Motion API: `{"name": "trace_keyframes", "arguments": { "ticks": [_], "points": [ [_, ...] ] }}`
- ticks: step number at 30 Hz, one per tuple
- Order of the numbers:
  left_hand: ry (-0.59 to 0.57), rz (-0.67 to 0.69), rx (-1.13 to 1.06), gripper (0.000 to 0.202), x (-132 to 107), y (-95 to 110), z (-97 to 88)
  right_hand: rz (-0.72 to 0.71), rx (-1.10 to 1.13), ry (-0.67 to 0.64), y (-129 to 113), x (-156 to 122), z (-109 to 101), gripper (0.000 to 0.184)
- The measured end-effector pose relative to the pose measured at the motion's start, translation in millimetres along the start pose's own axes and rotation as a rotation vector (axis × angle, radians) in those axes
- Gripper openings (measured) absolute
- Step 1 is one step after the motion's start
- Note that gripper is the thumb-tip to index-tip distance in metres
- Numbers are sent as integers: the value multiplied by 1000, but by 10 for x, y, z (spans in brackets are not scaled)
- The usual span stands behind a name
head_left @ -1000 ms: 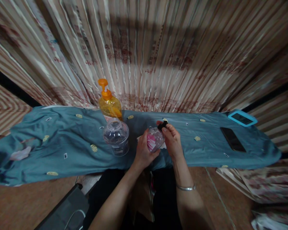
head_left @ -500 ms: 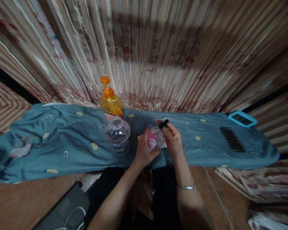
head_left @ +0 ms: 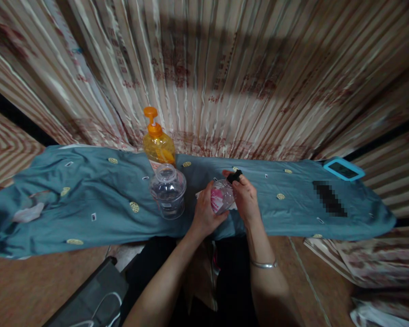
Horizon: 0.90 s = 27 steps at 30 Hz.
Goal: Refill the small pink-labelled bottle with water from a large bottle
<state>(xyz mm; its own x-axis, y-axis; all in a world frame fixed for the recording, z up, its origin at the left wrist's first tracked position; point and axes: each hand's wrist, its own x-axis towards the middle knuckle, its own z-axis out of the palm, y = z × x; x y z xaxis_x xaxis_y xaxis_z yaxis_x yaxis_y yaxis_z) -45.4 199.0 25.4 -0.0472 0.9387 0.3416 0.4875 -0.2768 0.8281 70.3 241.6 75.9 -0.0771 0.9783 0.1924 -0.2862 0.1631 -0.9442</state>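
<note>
My left hand (head_left: 206, 210) is wrapped round a clear bottle (head_left: 222, 197) with a pink and white label, tilted to the upper right. At the bottle's neck, my right hand (head_left: 246, 196) grips a black pump top (head_left: 234, 176) between thumb and fingers. Whether the top is still joined to the neck cannot be made out. To the left stands a clear plastic container (head_left: 168, 193) with a narrow round opening. Just behind it is an orange pump bottle (head_left: 159, 145) with yellow liquid. Something white lies partly hidden under the held bottle.
A blue-green cloth (head_left: 116, 218) with yellow prints covers the narrow table. A blue-framed digital display (head_left: 344, 169) sits at the far right, near a blurred dark patch. Crumpled tissue (head_left: 29, 212) lies at the left. Striped curtains (head_left: 204, 77) hang right behind the table.
The right hand and black pump top have shifted very slightly to the right. Both hands keep their hold, and the other objects stay in place apart from a small camera shift.
</note>
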Motion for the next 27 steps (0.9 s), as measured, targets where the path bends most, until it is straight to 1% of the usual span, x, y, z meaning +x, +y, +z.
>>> {"name": "trace_keyframes", "arguments": {
  "ticks": [4,8,13,16,21,27],
  "points": [
    [0,0,10,89,-1,0,6,-25,1,3,9,0,3,37],
    [-8,1,9,90,-3,-11,12,-17,-26,37,49,6,-22,31],
    [-10,-11,5,89,1,-7,7,11,-27,-15,15,-3,-22,36],
    [-9,-13,11,88,0,0,7,-7,-13,-12,5,-9,-10,40],
    [-17,8,24,90,-5,-10,10,3,-24,43,39,1,-13,32],
    [-21,8,15,92,5,11,1,10,-25,25,19,-14,-20,29]
  ]
}}
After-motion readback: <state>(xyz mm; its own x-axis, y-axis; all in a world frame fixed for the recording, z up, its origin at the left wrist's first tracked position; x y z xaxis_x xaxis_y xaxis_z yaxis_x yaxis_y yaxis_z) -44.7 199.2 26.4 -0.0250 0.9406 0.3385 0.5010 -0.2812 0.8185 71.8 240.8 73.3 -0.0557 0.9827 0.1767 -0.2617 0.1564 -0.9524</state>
